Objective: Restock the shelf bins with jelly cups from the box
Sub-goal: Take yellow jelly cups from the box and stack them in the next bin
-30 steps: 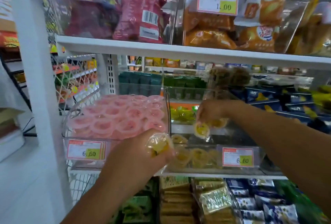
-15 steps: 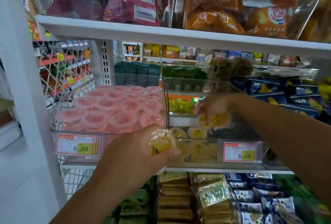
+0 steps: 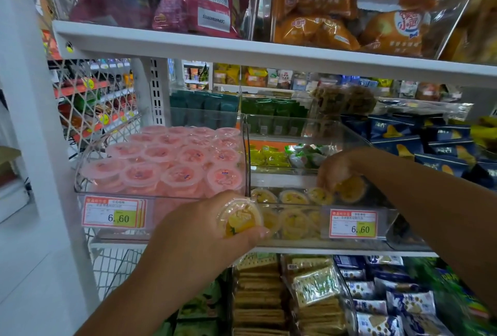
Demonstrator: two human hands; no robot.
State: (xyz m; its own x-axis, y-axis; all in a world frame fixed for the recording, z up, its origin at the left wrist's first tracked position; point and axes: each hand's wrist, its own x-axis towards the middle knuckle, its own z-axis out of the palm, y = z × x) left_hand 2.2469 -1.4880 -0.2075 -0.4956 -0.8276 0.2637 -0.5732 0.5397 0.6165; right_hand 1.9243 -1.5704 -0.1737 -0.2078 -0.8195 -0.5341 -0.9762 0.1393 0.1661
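Two clear plastic bins stand side by side on the middle shelf. The left bin (image 3: pixel 80 190) is packed with several pink jelly cups (image 3: pixel 158 152). The right bin (image 3: pixel 304 120) holds several yellow jelly cups (image 3: pixel 293 197) along its front. My left hand (image 3: pixel 204 228) grips one yellow jelly cup (image 3: pixel 239 218) just in front of the divide between the bins. My right hand (image 3: pixel 338 169) reaches inside the right bin and holds another yellow jelly cup (image 3: pixel 349 187) low over the row of cups. The box is out of view.
A white shelf board (image 3: pixel 269 53) with bagged snacks hangs close above the bins. Price tags (image 3: pixel 113 213) marked 6.60 clip onto both bin fronts. Blue snack packs (image 3: pixel 443 142) lie right of the bins. Cracker packs (image 3: pixel 314 287) fill the shelf below. A white upright post (image 3: pixel 29 120) stands left.
My right hand has sunk lower and further right in the right bin, carrying its yellow cup down towards the row. My left hand keeps its cup in about the same spot.
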